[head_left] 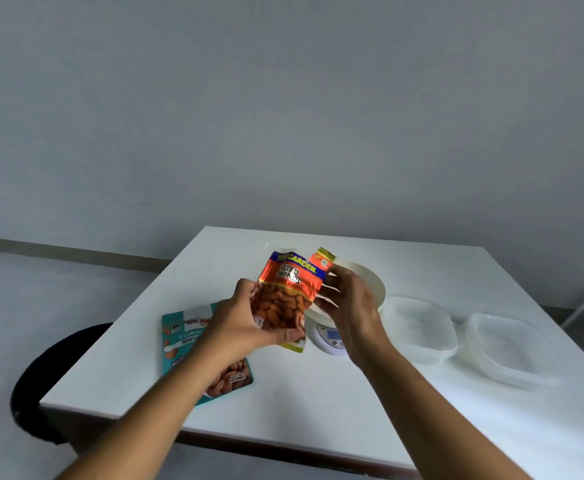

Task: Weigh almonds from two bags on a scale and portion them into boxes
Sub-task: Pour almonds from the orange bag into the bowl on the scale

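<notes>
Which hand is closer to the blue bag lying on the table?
Left. The left hand is right above the teal bag's top edge, gripping the orange almond bag. The right hand is farther away, on the other side of the orange bag, over the scale.

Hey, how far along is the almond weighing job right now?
Early. Done: the scale with its white bowl and two clear boxes are set out, and the boxes look empty. In hand: both hands, left and right, hold the orange almond bag near the bowl. Left: pouring and weighing it, then the teal bag lying on the table, and filling the boxes.
</notes>
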A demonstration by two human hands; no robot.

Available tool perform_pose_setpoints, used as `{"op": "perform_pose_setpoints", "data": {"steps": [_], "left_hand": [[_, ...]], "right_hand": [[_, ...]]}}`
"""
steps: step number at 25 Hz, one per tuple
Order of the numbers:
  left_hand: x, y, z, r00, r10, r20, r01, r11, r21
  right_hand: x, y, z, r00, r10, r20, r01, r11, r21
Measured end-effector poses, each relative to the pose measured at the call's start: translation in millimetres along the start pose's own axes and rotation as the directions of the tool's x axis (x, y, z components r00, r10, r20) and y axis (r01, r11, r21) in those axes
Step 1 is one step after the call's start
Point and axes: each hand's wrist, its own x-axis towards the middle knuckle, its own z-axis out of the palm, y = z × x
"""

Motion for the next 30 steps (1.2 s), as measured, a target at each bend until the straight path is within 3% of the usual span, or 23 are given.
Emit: {"op": "perform_pose_setpoints", "data": {"steps": [2,5,12,18,21,24,30], "left_hand": [[-10,-8,15,0.994,0.047,-0.097,-0.05,0.998,-0.026],[-21,-10,24,0.989,0.086,-0.118,-0.098,0.99,-0.101],[-47,-7,21,0.987,-0.043,0.155,0.101,0.915,-0.391],[-47,-15,7,0.952,0.02,0.307,0.103,0.92,-0.379],[-36,-9,-3,0.995,0.001,0.096,0.049,0.858,-0.512],[-25,-1,-5,0.993,-0.018,-0.117,-0.053,0.82,-0.571],[-19,-9,11,0.977,-0.005,-0.213,-0.101,0.87,-0.483]], "right_hand": [[-7,0,3,1.0,-0.01,0.015,0.01,1.0,0.028],[-16,3,7,0.991,-0.128,-0.037,0.12,0.978,-0.171],[-15,-2,2,0.973,-0.225,-0.05,0.218,0.968,-0.124],[-14,5,-8,0.963,-0.27,-0.009,0.257,0.927,-0.273],[-14,3,-9,0.959,-0.28,0.037,0.278,0.915,-0.292],[-20,4,-5,0.947,-0.306,0.1,0.32,0.873,-0.368],[-30,12,-5,0.94,-0.307,0.152,0.339,0.776,-0.532]]}}
